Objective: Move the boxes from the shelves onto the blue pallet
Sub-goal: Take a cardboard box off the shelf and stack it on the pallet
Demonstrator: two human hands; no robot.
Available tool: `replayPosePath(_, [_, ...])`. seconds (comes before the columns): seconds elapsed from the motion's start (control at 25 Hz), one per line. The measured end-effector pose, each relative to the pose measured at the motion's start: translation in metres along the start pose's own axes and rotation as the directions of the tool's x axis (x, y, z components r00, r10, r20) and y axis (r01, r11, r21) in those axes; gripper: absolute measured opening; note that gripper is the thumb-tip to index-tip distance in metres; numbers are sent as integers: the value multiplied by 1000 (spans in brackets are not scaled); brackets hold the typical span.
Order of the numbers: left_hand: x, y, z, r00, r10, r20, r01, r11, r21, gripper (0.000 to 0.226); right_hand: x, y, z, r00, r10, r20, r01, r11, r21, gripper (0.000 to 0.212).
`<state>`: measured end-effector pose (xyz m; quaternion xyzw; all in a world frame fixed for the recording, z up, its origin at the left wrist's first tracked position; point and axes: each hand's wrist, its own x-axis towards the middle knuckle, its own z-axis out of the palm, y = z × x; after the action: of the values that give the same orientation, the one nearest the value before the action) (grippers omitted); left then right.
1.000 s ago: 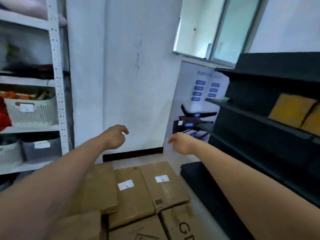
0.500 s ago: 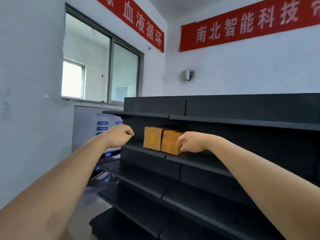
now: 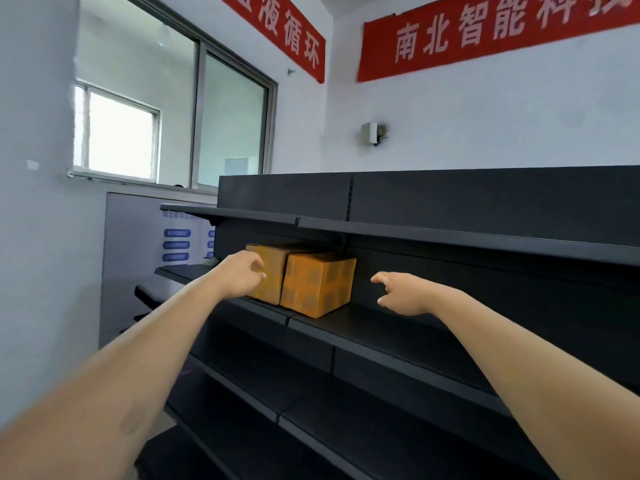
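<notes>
Now left box [image 3: 275, 284] and right box [image 3: 317, 285] stand touching on middle shelf [image 3: 398, 332]. Left hand [image 3: 240, 277] loosely curled, empty, before left box; right hand [image 3: 405, 294] spread, apart from right box. I judge: hands flanking for grasp. Pallet not visible.

Daylight comes through the aluminium-framed sliding window [image 3: 117, 136] at the left, its far pane blown out white. The white walls [image 3: 485, 133] are evenly bright; the black metal shelving [image 3: 398, 344] stays dim, its upper shelf [image 3: 450, 239] shading the tops of two brown cardboard boxes [image 3: 317, 284]. Everything is slightly soft; the wide lens stretches the edges.
</notes>
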<state>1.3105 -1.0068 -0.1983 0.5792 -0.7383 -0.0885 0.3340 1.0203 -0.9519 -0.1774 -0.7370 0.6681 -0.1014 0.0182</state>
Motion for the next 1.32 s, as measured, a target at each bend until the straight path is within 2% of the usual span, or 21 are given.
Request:
replayPosePath(0.2, [151,-15,96,995,-54,-81,40,986,-164,64,165,58,29,998,65,-2,-66,998,-13,53])
replayPosePath(0.24, [179,-17,111,998,-29,-58,21,990,-138,64,197,68,28,997,82,-8,-82,997,3,52])
replayPosePath(0.4, [287,-27,170,990,134,42,-140,974,176,65,314,109,33,991,130,-12,-128,986,106,49])
replayPosePath(0.48, [323,-31,198,989,135,54,-145,946,290,71,358,125,43,987,159,-11,-154,969,192,49])
replayPosePath(0.56, [344,-39,219,990,133,39,-138,946,293,73,392,136,54,982,189,-11,-179,947,268,50])
replayPosePath(0.64, [352,-50,224,983,182,-21,-177,974,142,65,416,141,62,973,231,-17,-212,918,335,49])
replayPosePath(0.72, [350,-65,218,976,209,-65,-215,972,-99,53,433,141,70,950,306,-69,-235,841,487,52])
replayPosePath(0.76, [344,-72,212,976,201,-84,-216,945,-244,47,437,140,73,926,368,-85,-237,741,628,58])
replayPosePath(0.84, [330,-82,203,983,151,-102,-181,875,-450,43,443,139,79,891,454,12,-208,384,900,81])
replayPosePath(0.88, [323,-83,200,989,118,-86,-146,851,-505,45,446,140,82,904,421,82,-183,204,962,86])
replayPosePath(0.92, [318,-82,197,994,78,-73,-105,832,-545,49,442,138,85,920,370,125,-179,116,977,80])
replayPosePath(0.96, [316,-78,196,997,23,-80,-64,819,-571,57,435,138,87,939,315,135,-174,97,980,71])
replayPosePath(1.04, [308,-67,192,987,-137,-89,52,781,-623,60,413,137,88,944,295,147,-213,205,956,61])
replayPosePath(1.12, [289,-52,186,957,-289,-9,205,700,-684,68,382,135,86,933,332,138,-230,255,939,61])
replayPosePath(1.2, [256,-40,176,947,-319,42,258,675,-691,79,338,131,79,937,331,112,-190,213,958,55])
replayPosePath(1.32, [184,-24,153,945,-324,37,263,690,-674,77,255,117,72,938,337,80,-145,171,975,43])
